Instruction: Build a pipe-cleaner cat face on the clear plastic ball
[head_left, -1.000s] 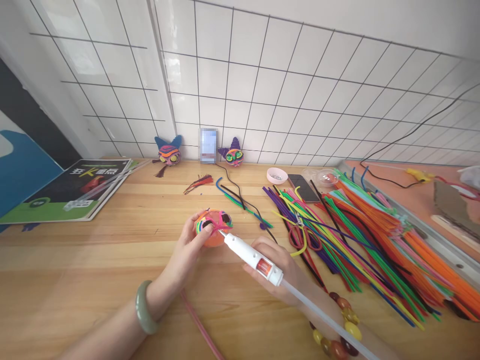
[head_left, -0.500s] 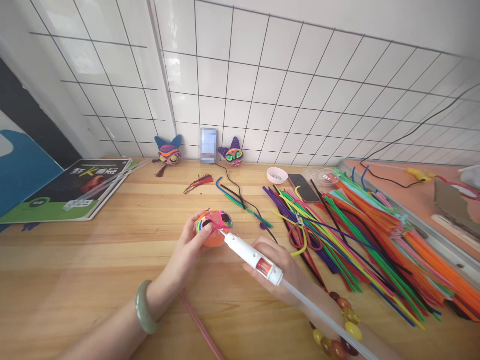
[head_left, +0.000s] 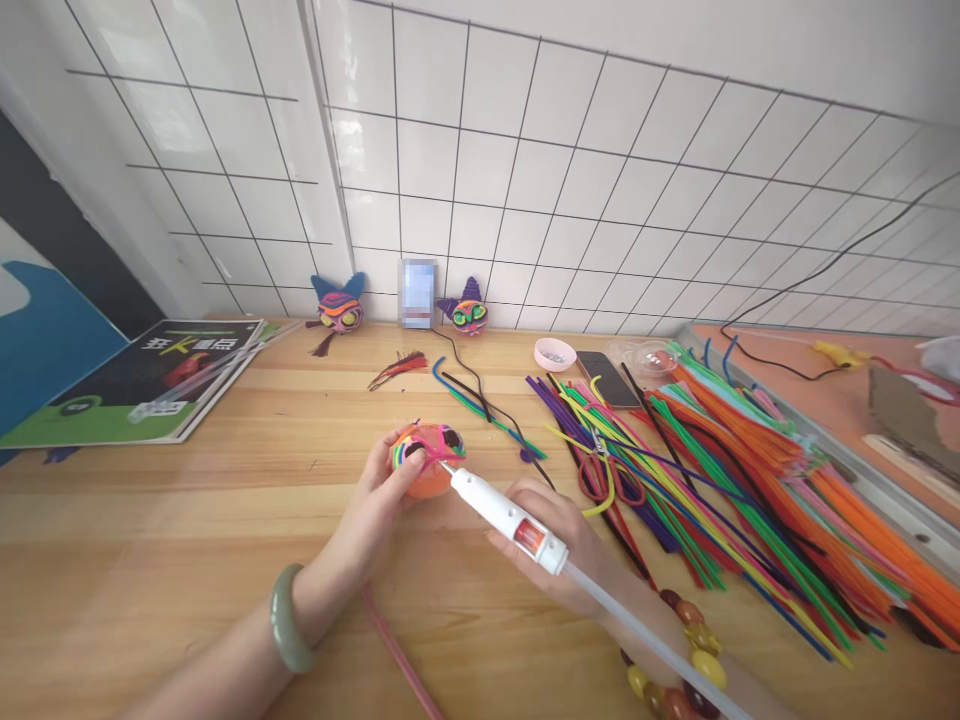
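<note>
Pale wooden tabletop (head_left: 187,560) gives me room leftward as far as a magazine (head_left: 112,380), but on the right pipe cleaners (head_left: 739,490) crowd close to my right hand (head_left: 574,535). That hand is wrapped around a white glue gun (head_left: 487,502), slanting forward and left, its tip right at a decorated ball (head_left: 431,484) (touching or just short, I can't tell). My left hand (head_left: 384,480) grips the ball near the tabletop's middle, thumb on its front. Farther back, two eared figures (head_left: 339,308) flank a lit screen (head_left: 418,294) by the tiled wall (head_left: 495,210).
</note>
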